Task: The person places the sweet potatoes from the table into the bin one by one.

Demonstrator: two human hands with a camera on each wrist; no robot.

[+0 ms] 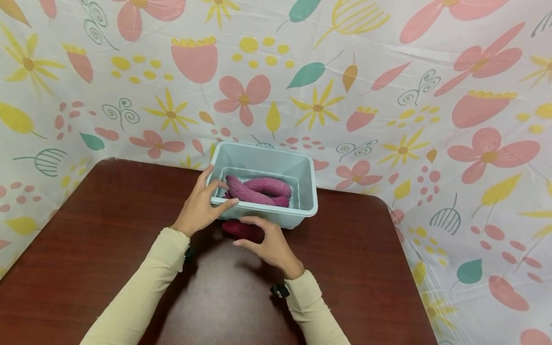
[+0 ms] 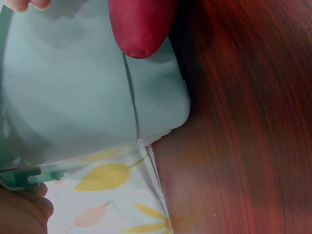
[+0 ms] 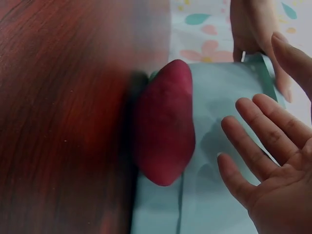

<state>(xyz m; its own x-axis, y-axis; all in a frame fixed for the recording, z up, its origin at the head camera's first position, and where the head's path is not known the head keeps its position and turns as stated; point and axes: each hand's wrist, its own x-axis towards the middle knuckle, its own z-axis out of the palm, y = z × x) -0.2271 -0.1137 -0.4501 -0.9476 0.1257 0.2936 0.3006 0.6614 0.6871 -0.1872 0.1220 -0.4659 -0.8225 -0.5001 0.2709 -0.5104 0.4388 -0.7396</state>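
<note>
A pale blue-green plastic box point(image 1: 307, 189) stands at the back of the table, with several long purple sweet potatoes point(image 1: 246, 191) inside. My left hand point(image 1: 196, 206) holds the box at its front-left corner, the thumb over the front rim and the fingers at the left rim. A dark red sweet potato point(image 1: 235, 229) lies on the table against the box's front wall; the right wrist view shows this sweet potato point(image 3: 165, 126) whole. My right hand point(image 1: 273, 244) is over its right end in the head view, fingers apart. In the right wrist view that hand point(image 3: 278, 180) holds nothing.
The brown wooden table point(image 1: 358, 268) extends to both sides of the box. Behind it hangs a white curtain point(image 1: 276, 62) printed with flowers and leaves, close to the box's back side. Dark straps point(image 1: 280, 290) sit at both wrists.
</note>
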